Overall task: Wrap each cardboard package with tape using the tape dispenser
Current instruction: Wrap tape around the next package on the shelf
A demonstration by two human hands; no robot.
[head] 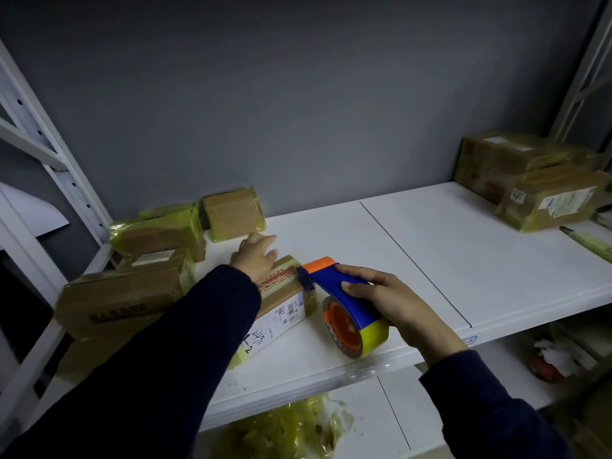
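On the lower shelf, below the front edge, lies a heap of crumpled yellow tape scraps (pixel 284 425). On the white shelf (pixel 430 260) above, near its front edge, your right hand (pixel 394 303) is clamped round the blue handle of the tape dispenser (pixel 344 293), fingers curled over the top. Its yellow tape roll (pixel 371 339) sits low, and its orange-capped head touches the right end of the labelled cardboard package (pixel 281 303). That package lies left of centre, partly under your left forearm. Your left hand (pixel 256 256) rests on its far end, fingers straight and apart, gripping nothing. Along the left edge stand a large brown carton (pixel 119 299) and a tape-wrapped package (pixel 159 233). A small wrapped box (pixel 233 213) sits against the back wall. Two wrapped parcels (pixel 549 200) occupy the far right corner, with a pale green marker (pixel 586 241) just beside them.
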